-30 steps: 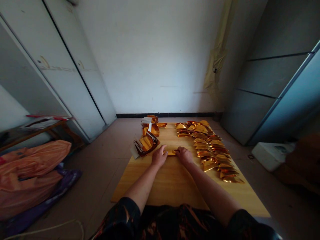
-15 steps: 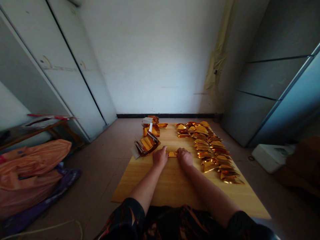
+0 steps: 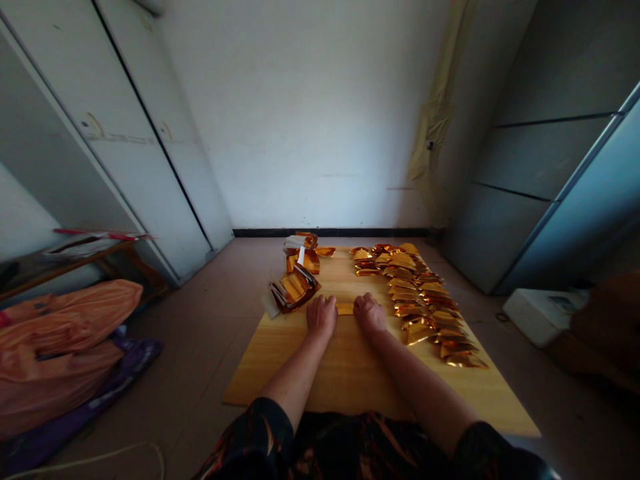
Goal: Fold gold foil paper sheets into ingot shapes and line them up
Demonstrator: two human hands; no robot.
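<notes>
Between my two hands, a narrow strip of folded gold foil paper [image 3: 345, 310] lies on the wooden board. My left hand [image 3: 323, 315] is closed on its left end, fingers bent down over it. At the right end, my right hand [image 3: 369, 313] grips the same paper with curled fingers. Past my left hand sits a curved stack of gold foil sheets [image 3: 295, 288], with a second bundle [image 3: 303, 260] behind it. To the right of my right hand, folded gold foil pieces [image 3: 403, 291] overlap in long rows.
The wooden board [image 3: 280, 367] stands low over a tiled floor, near a white wall [image 3: 320, 133]. Grey cabinets [image 3: 145, 133] rise on the left and a fridge-like unit [image 3: 525, 167] on the right. Orange and purple bags [image 3: 75, 340] lie at left, a white box [image 3: 537, 313] at right.
The foil paper between my hands looks flatter and narrower. My left thumb, raised before, has come down and the left fingers now press onto the paper. My right hand stays nearly in place.
</notes>
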